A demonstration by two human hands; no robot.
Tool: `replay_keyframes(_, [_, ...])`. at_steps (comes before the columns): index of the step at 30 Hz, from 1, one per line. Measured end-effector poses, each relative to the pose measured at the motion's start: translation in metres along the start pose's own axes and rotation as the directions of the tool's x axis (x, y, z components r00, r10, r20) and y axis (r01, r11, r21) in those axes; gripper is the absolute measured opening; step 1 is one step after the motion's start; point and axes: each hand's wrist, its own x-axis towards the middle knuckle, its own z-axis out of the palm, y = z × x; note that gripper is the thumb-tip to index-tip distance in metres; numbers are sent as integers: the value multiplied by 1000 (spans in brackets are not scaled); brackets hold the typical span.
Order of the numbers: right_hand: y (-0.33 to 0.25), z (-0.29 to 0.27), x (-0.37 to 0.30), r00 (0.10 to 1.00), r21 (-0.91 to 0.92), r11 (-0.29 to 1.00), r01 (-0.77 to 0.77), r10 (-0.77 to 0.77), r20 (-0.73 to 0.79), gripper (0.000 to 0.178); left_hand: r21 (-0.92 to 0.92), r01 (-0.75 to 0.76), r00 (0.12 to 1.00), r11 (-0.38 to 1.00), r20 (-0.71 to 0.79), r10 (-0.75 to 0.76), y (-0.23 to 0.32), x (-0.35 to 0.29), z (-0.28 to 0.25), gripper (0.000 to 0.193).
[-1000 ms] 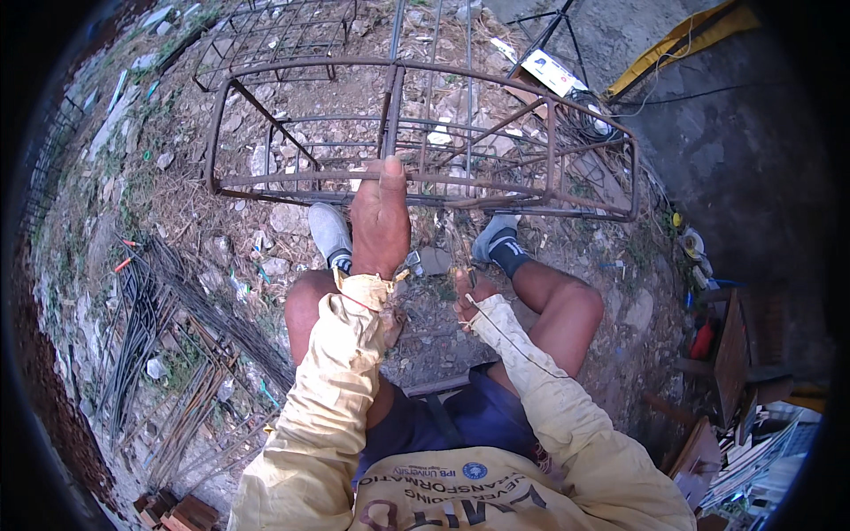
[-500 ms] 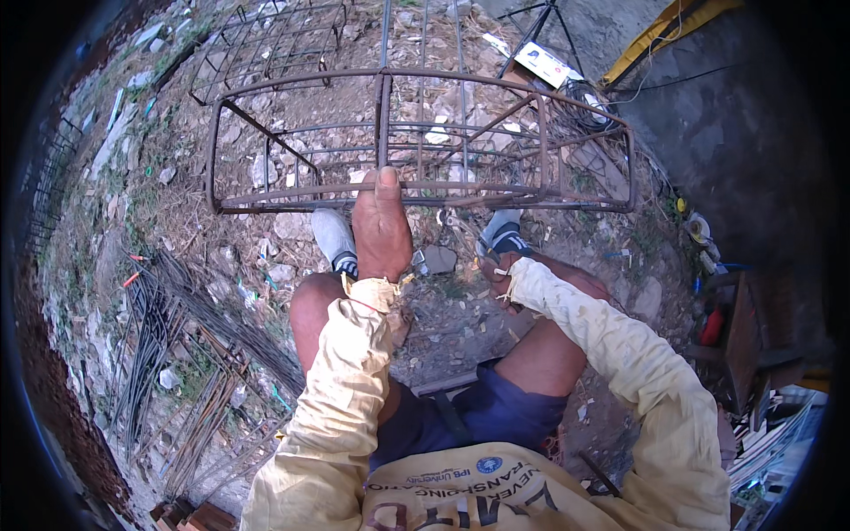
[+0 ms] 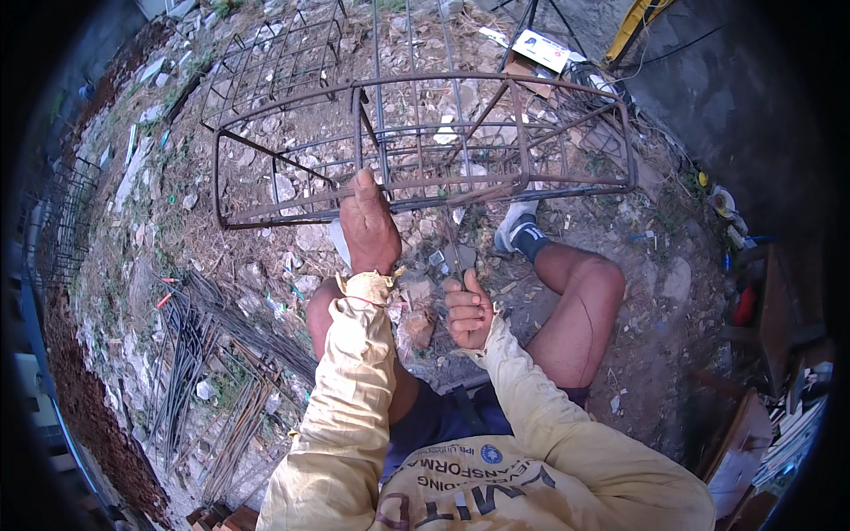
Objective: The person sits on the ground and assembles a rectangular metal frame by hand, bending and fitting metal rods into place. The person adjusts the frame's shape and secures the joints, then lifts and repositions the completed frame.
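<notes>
A rusty rebar cage [image 3: 522, 181] with rectangular stirrups spans the space ahead of me. My left hand [image 3: 369, 228] is closed on its near bar, the thumb on top and the other fingers hidden beneath. Lower and to the right, my right hand [image 3: 469, 311] makes a fist with its fingers curled toward me. From it a thin dark tool [image 3: 455, 252] points up toward the near bar; its exact kind is too small to make out. I cannot tell whether its tip touches the cage.
A heap of loose steel rods [image 3: 199, 345] lies on the stony ground at the left. Another rebar cage [image 3: 266, 75] rests at the far left. At the far right are a white printed box [image 3: 542, 51] and a yellow strap [image 3: 633, 31]. A brown wooden piece [image 3: 757, 310] stands right.
My right hand has come from beside the right knee toward the middle, with the thin tool pointing up. My right leg has swung outward. The held cage has shifted and tilted slightly.
</notes>
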Motion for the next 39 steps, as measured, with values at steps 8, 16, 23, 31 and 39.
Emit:
replay_keyframes(8, [11,5,1,491,-916,284,-283,-778,-393,22,-21,-4,1000,1000,-4,4,10,-10,1,60])
replay_keyframes(16, [10,-32,5,377,-418,-498,-760,-861,341,54,-42,37,998,998,43,-35,15,-14,-3,55])
replay_keyframes(23, [-26,-101,13,351,-703,-330,-630,-928,121,31,-108,55,998,993,28,-52,3,-15,-2,49])
replay_keyframes(31, [9,-81,37,222,-808,-325,-492,-944,244,22,-2,110,987,994,117,-109,12,-17,-8,48])
replay_keyframes(39, [47,-40,63,132,-928,370,-51,-918,-374,22,5,112,988,994,109,-112,11,-20,-16,47])
